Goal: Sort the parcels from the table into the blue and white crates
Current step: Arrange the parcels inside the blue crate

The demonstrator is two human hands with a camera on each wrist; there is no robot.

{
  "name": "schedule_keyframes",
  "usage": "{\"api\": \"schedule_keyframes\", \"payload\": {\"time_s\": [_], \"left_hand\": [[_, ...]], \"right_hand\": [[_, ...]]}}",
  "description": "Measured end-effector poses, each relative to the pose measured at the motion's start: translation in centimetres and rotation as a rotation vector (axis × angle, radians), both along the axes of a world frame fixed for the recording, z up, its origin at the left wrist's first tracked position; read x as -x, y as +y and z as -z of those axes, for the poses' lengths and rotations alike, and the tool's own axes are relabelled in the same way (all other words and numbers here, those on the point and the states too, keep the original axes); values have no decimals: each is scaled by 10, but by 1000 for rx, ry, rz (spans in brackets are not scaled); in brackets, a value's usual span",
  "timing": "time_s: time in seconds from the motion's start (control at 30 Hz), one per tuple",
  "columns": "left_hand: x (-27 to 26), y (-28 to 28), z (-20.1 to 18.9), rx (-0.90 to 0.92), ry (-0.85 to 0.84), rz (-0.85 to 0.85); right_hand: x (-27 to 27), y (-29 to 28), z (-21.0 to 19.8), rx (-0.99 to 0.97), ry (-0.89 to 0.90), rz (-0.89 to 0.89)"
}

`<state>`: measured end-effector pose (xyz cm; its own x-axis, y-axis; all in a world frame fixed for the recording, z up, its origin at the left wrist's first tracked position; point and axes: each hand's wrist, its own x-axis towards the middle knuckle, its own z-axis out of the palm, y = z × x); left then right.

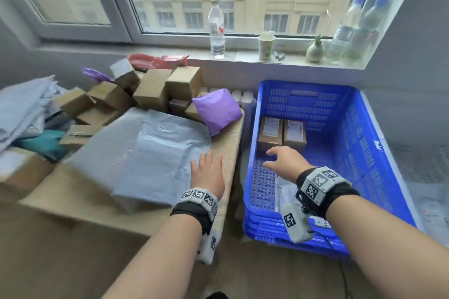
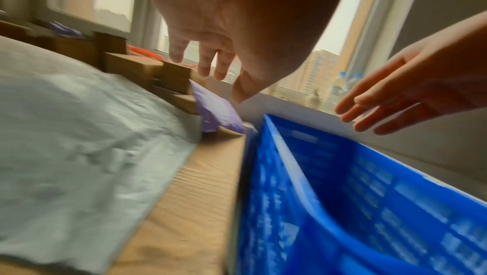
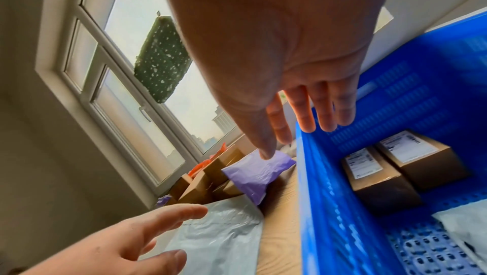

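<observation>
Hovering over the blue crate [image 1: 345,126], my right hand [image 1: 285,161] holds nothing; its grip is apart, fingers straight and loosely spread, palm down above the crate floor. Just beyond the fingertips, at twelve o'clock, two brown boxes [image 1: 281,132] with white labels stand side by side on the crate bottom, touching each other. A pale plastic mailer [image 1: 285,193] lies in the crate under my wrist, at six o'clock from the boxes.

My left hand [image 1: 206,173] is also empty, grip apart, fingers extended over the near right corner of the big grey mailer [image 1: 155,153] on the bench [image 1: 226,143]; I cannot tell whether the fingertips touch it. The crate sits just beside the bench's right edge, at three o'clock from my left hand.

At eleven o'clock from the left hand, a purple mailer [image 1: 217,109] leans against a heap of brown cardboard boxes [image 1: 150,90]. Red mailers [image 1: 158,60] lie behind the heap, by the windowsill [image 1: 170,52]. At nine o'clock, more grey mailers [image 1: 24,102] are piled at the bench's left end. A water bottle [image 1: 217,29] and a paper cup [image 1: 266,46] stand on the sill.
</observation>
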<state>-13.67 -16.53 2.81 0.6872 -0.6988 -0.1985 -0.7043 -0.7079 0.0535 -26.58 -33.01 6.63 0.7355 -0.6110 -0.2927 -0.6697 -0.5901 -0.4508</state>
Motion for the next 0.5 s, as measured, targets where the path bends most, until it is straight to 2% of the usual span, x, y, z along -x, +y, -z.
{"api": "schedule_keyframes", "payload": {"time_s": [0.23,0.5], "left_hand": [[-68,89,-3,5,-6,-104],[-159,197,29,-49,3,-5]], "right_hand": [[-67,74,-2,10,-41,-57],[-156,175,44,-73,25,-36]]}}
